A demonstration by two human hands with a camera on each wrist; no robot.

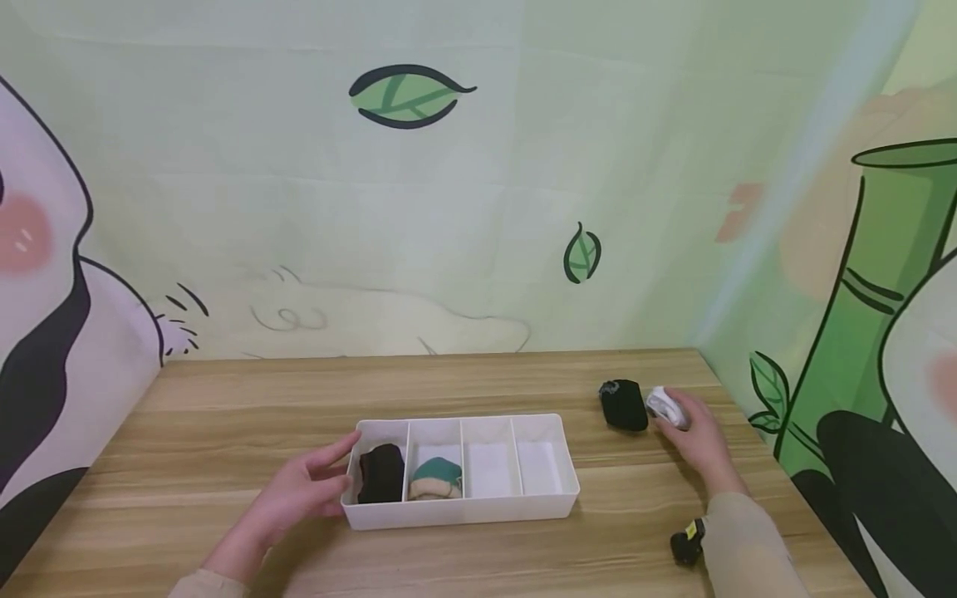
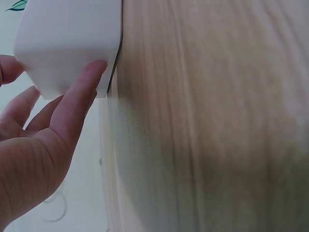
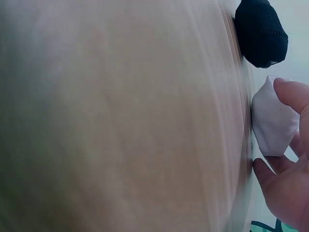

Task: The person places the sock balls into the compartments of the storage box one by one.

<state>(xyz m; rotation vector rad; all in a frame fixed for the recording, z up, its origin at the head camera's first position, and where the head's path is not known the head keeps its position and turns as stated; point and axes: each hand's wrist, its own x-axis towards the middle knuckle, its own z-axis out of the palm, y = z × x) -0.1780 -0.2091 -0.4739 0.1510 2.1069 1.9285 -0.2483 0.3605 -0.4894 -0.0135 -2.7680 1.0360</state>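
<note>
A white divided box [image 1: 459,512] stands on the table, with my left hand [image 1: 302,490] touching its left end. In the left wrist view, the fingers [image 2: 72,104] lie against the box's end wall [image 2: 67,58]. The first compartment holds a black rolled sock [image 1: 382,474], and the one beside it holds a green and beige rolled sock [image 1: 437,479]. At the back right, my right hand [image 1: 699,436] holds a white rolled sock [image 1: 666,407] between thumb and fingers, as the right wrist view shows. Just left of it lies another black rolled sock [image 1: 623,405].
The wooden table [image 1: 262,399] ends at a printed cloth backdrop [image 1: 449,208] at the back and sides. A small black object with a yellow label [image 1: 688,542] sits at the right wrist, beside the sleeve [image 1: 751,544].
</note>
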